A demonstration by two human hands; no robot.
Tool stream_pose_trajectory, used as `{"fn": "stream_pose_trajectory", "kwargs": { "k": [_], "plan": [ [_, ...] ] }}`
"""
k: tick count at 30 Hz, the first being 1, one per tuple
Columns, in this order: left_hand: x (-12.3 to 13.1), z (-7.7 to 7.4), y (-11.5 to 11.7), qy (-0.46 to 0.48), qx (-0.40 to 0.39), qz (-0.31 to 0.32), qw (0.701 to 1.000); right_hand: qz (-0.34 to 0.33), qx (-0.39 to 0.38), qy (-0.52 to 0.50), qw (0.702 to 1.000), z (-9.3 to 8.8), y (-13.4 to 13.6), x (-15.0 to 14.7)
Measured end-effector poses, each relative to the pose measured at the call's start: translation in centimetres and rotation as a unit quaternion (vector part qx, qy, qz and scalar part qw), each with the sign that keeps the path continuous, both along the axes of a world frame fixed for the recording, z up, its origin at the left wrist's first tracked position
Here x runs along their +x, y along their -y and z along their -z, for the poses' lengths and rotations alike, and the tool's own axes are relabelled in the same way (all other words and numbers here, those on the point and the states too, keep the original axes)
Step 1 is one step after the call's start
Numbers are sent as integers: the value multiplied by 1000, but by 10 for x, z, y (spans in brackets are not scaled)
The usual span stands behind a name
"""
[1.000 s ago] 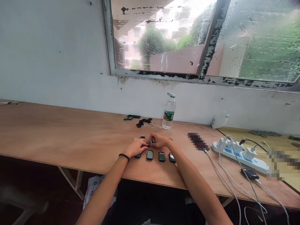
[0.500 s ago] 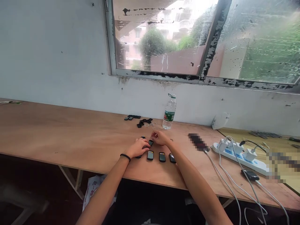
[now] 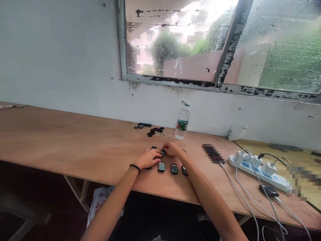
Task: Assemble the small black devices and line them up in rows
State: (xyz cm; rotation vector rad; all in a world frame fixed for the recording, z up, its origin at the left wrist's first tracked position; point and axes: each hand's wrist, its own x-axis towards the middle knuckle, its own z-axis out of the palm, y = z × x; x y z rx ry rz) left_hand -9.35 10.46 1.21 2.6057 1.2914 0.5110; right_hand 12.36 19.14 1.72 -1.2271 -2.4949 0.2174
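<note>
Between my two hands is a small black device with a screen (image 3: 163, 153), flat on the wooden table or just above it; which one I cannot tell. My left hand (image 3: 149, 158), with a black band at the wrist, grips its left side with the fingertips. The fingers of my right hand (image 3: 171, 149) are pinched together at its upper edge; anything small in them is hidden. Nearer me lie similar devices with grey screens, one (image 3: 161, 166) below my left fingertips and another (image 3: 174, 168) to its right. More are partly covered by my left hand and right forearm.
Behind my hands are a pile of black parts (image 3: 157, 130), scattered small pale pieces (image 3: 160, 134) and a water bottle (image 3: 182, 121). To the right, a white power strip (image 3: 260, 170) with chargers trails cables (image 3: 247, 197) over the table edge. A black gadget (image 3: 269, 190) lies beside it.
The fingertips of my right hand have come down closer against the upper edge of the device. My left hand stays at its side. The whole view has shifted slightly.
</note>
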Motion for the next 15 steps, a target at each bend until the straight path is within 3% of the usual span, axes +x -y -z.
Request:
{"fn": "stream_pose_trajectory", "kwargs": {
  "k": [8,15],
  "plan": [
    [1,-1,1,3,-17,-6,1000,-72,-37,-6,997,-8,16,2],
    [2,-8,7,-3,-19,-15,1000,-69,-24,-11,997,-9,11,-2]
  ]
}}
